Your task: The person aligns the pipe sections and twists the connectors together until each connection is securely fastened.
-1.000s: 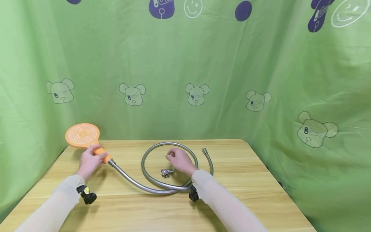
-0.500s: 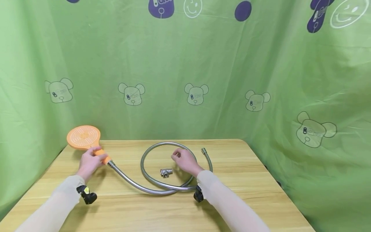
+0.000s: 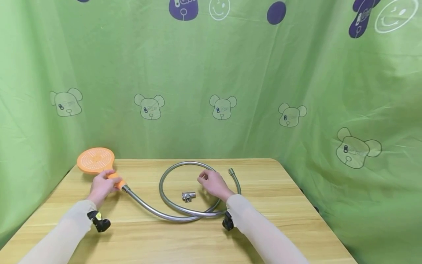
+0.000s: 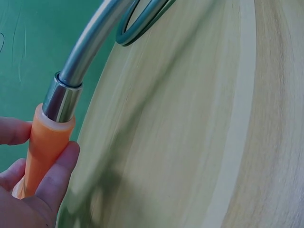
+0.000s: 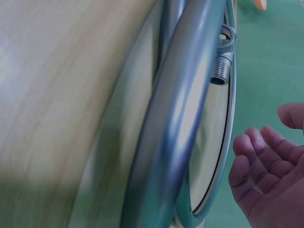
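My left hand [image 3: 100, 187] grips the handle of an orange shower head [image 3: 95, 160] at the table's far left corner. The perforated face tilts up toward me. In the left wrist view, thumb and fingers pinch the orange handle [image 4: 43, 149] just below a metal collar. From there a silver shower hose [image 3: 179, 219] runs right and loops into a coil. Over the coil's right part hovers my right hand [image 3: 215, 184], fingers loosely curled with nothing in them. A small metal tee fitting [image 3: 188, 196] with threaded ends lies inside the loop, left of that hand.
The hose's free end [image 3: 231, 171] points toward the back, right of the coil. Green printed curtains [image 3: 184, 132] stand behind and on both sides of the wooden table [image 3: 280, 227]. A small black camera [image 3: 99, 222] sits on my left wrist.
The shower head has come down and slightly right, its face tilting flatter, still in my left hand. My right hand has shifted right, away from the tee fitting.
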`<state>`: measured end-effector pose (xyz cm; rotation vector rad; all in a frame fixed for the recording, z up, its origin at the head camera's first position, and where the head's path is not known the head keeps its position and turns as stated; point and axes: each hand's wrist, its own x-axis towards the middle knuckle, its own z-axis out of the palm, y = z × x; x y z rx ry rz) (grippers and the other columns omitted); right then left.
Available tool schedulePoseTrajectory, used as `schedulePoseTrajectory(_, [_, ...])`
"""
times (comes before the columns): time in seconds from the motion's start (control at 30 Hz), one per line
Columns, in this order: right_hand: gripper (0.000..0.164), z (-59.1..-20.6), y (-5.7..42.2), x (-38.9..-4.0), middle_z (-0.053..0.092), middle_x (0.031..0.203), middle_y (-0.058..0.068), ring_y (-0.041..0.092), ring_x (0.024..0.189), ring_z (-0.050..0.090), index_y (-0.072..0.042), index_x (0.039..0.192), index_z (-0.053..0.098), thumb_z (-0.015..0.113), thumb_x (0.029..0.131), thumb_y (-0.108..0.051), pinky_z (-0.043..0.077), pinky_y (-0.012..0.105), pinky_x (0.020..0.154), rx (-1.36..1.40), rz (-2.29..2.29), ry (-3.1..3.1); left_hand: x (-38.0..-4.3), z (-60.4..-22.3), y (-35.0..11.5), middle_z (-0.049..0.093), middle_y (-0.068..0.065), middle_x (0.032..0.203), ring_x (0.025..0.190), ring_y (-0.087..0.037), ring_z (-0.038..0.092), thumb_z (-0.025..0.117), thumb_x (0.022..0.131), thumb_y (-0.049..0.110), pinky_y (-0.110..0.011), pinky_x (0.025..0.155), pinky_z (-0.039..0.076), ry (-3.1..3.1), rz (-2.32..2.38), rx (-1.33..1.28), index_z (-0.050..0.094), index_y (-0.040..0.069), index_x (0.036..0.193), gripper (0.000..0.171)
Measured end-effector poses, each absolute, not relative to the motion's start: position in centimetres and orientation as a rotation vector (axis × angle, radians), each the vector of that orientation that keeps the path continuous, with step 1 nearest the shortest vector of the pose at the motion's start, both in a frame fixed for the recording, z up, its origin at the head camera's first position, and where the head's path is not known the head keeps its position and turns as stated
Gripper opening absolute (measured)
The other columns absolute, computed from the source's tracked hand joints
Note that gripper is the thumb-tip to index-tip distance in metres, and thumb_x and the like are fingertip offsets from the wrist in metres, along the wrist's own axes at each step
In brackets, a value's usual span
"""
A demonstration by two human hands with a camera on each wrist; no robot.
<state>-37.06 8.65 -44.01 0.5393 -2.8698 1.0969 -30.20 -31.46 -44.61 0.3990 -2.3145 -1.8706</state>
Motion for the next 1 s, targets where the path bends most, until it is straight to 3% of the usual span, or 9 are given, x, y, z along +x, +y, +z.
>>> schedulePoseTrajectory(0.27, [0.022, -44.2, 9.1, -37.1, 0.068, 0.094, 0.003, 0.014, 0.073, 0.061, -0.01, 0.111, 0.068, 0.062, 0.099, -0.028, 0.054, 0.031, 0.069, 0.532, 1.095, -2.864, -30.3, -45.0, -31.8, 0.032, -0.038, 0.148, 0.072, -0.005, 0.065, 0.062, 0.095, 0.005, -0.023, 0.073, 0.062, -2.34, -1.89, 0.42, 0.027, -0.006, 0.154, 0.07])
schedulePoseTrajectory(0.6, [0.021, -44.2, 9.7, -37.0, 0.069, 0.094, 0.002, 0.013, 0.076, 0.061, -0.012, 0.109, 0.069, 0.062, 0.098, -0.029, 0.054, 0.033, 0.073, 0.521, 1.059, -2.864, -30.5, -45.5, -32.1, 0.041, -0.038, 0.14, 0.073, -0.006, 0.065, 0.062, 0.096, 0.008, -0.023, 0.072, 0.062, -2.36, -1.881, 0.442, 0.027, -0.007, 0.153, 0.069])
schedulePoseTrajectory(1.0, [0.02, -44.0, 9.7, -36.8, 0.067, 0.09, 0.002, 0.013, 0.072, 0.062, -0.011, 0.109, 0.068, 0.062, 0.099, -0.027, 0.053, 0.03, 0.068, 0.505, 1.094, -2.887, -30.6, -45.8, -32.3, 0.037, -0.036, 0.143, 0.079, -0.005, 0.063, 0.061, 0.097, 0.01, -0.026, 0.08, 0.062, -2.377, -1.971, 0.441, 0.022, -0.007, 0.155, 0.071])
